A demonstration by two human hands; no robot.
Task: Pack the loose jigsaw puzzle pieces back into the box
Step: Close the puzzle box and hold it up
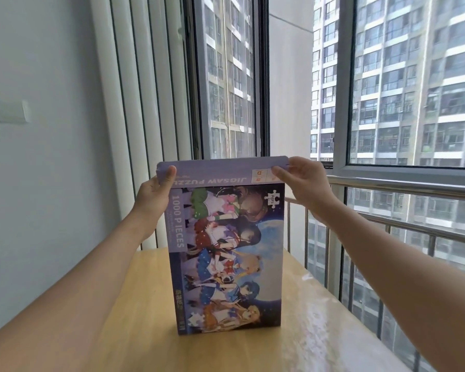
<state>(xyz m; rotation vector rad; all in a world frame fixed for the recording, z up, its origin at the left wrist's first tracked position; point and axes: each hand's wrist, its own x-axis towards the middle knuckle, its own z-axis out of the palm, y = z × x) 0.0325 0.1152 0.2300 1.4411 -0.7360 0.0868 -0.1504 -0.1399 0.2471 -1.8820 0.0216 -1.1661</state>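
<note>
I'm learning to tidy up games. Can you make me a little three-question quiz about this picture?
1. True or false: the puzzle box lies flat on the wooden table.
2. Which part do the left hand and right hand both hold? A) the bottom edge B) the top flap C) a loose piece
3. Fill in: big letters on the box read "1000 ____".

Key:
1. False; it stands upright on its end.
2. B
3. PIECES
</note>
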